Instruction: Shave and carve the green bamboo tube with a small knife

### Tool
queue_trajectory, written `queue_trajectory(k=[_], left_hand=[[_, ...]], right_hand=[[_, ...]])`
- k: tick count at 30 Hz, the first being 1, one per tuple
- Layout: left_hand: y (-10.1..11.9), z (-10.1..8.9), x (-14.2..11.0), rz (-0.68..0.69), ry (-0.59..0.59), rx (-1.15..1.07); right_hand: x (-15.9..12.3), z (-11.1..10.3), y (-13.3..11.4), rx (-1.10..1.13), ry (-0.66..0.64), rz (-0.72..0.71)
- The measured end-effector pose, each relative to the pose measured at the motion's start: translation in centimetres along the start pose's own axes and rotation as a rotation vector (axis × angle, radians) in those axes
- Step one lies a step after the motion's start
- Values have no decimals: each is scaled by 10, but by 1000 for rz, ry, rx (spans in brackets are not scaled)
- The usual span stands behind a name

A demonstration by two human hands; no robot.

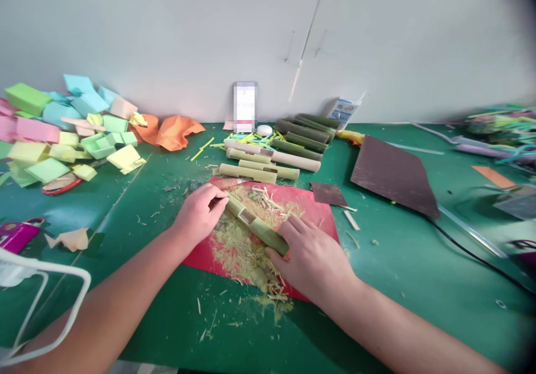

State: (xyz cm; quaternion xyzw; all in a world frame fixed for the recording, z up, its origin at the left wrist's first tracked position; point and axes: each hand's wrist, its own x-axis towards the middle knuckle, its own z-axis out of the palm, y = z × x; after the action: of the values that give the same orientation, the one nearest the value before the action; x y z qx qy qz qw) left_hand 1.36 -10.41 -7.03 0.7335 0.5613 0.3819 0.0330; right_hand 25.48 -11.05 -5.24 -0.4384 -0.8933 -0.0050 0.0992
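Between my two hands a green bamboo tube (260, 227) with a rectangular notch cut in its upper side lies slanted over a red sheet (320, 217). My left hand (201, 212) pinches its far left end. My right hand (312, 254) wraps round its near right end, thumb on the near side. Pale shavings and greenish dust (234, 254) cover much of the sheet below. Just beyond the sheet rest several cut bamboo tubes (248, 172), some of them notched. A small dark brown sandpaper piece (329, 193) overlaps the sheet's right corner.
A larger dark brown sheet (393, 176) lies to the right, a black cable near it. Darker bamboo tubes (305, 134) and a phone (245, 106) are by the wall. Folded coloured papers (87, 134) pile up at left. A white frame (79, 276) stands near my left forearm.
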Motion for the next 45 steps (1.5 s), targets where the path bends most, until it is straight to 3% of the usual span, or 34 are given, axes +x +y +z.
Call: queue_trajectory(k=[5, 11, 16, 20, 24, 28, 32, 36, 41, 45], left_hand=[[3, 2, -2, 0, -5, -32], [21, 7, -9, 80, -153, -151], [18, 7, -6, 58, -62, -26], [22, 8, -6, 77, -152, -65], [22, 9, -8, 61, -69, -31], [18, 9, -6, 91, -118, -63], [16, 9, -4, 67, -26, -8], [18, 8, -7, 90, -142, -67], [9, 1, -5, 17, -26, -3], [10, 1, -4, 43, -86, -53]], right_hand=[[2, 0, -2, 22, 6, -15], [1, 4, -4, 81, 3, -23], [0, 5, -4, 91, 9, -27], [0, 5, -4, 106, 9, -32], [0, 6, -4, 97, 19, -33], [0, 6, -4, 99, 24, -39], [0, 6, -4, 96, 13, -21], [-1, 6, -3, 116, -2, -28], [-1, 6, -1, 121, -27, -24], [-2, 6, 0, 139, -24, -32]])
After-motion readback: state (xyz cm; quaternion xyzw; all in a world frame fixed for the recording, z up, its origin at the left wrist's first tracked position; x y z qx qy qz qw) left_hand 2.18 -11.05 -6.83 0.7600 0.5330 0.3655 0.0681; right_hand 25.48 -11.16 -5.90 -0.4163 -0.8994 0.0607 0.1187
